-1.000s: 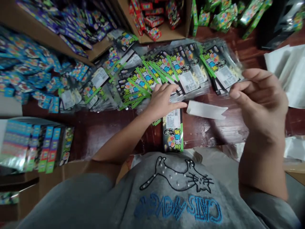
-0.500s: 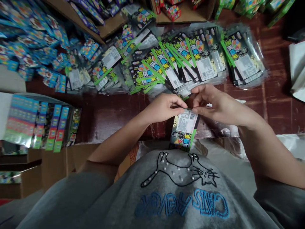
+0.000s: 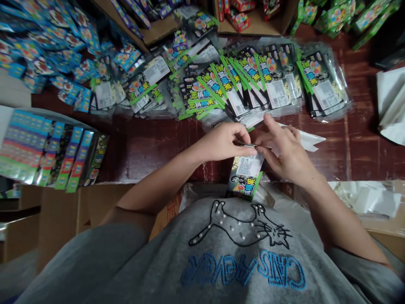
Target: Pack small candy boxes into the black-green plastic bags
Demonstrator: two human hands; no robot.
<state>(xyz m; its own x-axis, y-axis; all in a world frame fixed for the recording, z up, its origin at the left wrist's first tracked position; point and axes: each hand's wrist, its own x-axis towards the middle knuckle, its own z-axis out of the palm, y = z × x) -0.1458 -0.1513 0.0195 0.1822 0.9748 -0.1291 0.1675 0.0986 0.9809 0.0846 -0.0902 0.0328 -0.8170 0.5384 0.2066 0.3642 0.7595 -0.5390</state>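
Note:
A black-and-green candy packet [image 3: 248, 166] with a white barcode label hangs over the table's near edge, against the grey shirt. My left hand [image 3: 226, 141] pinches its upper end between thumb and fingers. At the same end, my right hand [image 3: 286, 154] has thumb and forefinger closed on the packet's edge, with the other fingers raised. The fingers partly hide that end. Just beyond both hands lies a fanned row of similar packets [image 3: 247, 80] in clear plastic. A white paper piece [image 3: 310, 139] lies beside my right hand.
Blue small boxes [image 3: 57, 46] are heaped at the far left. Striped multicoloured packs [image 3: 44, 147] stand at the table's left edge. Cardboard boxes hold purple boxes [image 3: 126, 17] and red boxes [image 3: 238, 19]. Green boxes [image 3: 341, 17] lie far right, with white sheets [image 3: 392, 105] nearer.
My right hand has turned and raised its fingers at the packet's upper end. My left hand has shifted slightly right. More of the white paper piece shows, and the view has moved a little.

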